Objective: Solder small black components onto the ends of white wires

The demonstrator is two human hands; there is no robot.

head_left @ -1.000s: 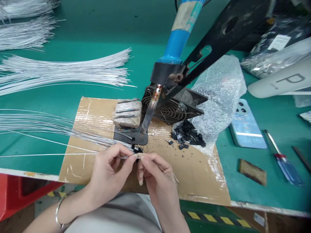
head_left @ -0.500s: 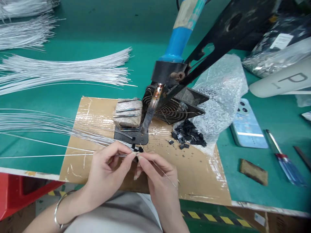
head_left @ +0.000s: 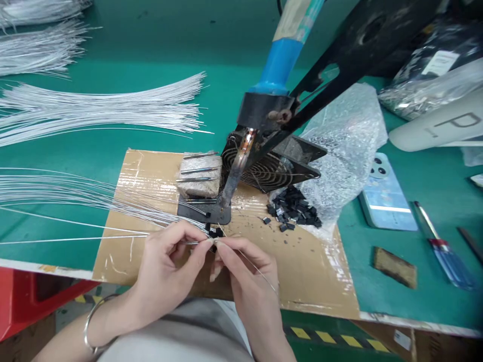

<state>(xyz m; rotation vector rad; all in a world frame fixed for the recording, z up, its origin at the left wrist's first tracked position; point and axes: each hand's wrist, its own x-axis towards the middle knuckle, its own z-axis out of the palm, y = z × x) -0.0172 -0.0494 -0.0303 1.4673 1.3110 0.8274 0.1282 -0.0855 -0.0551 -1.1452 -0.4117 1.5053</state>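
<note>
My left hand (head_left: 169,266) pinches a thin white wire (head_left: 124,237) that runs in from the left. Right beside it, fingertip to fingertip, my right hand (head_left: 249,274) is closed on a fine solder-like wire (head_left: 260,271) that slants across its fingers. The spot where the two meet is hidden by the fingertips. Just beyond them lie the black-tipped ends of a bundle of white wires (head_left: 143,206). A hot-tool nozzle (head_left: 237,171) with a blue handle (head_left: 277,65) points down over a dark plate (head_left: 226,213) past my hands.
Cardboard (head_left: 309,281) covers the work spot. A pale block with metal pins (head_left: 199,183) stands by a fan (head_left: 267,168). Small black connectors (head_left: 294,208) spill from bubble wrap (head_left: 339,146). A phone (head_left: 390,201) and screwdriver (head_left: 445,251) lie right; more wire bundles (head_left: 113,110) lie at back left.
Hardly anything differs. Both hands keep their pinch at the same spot, and the left end of the held wire sits slightly higher. The whole view has shifted a little.
</note>
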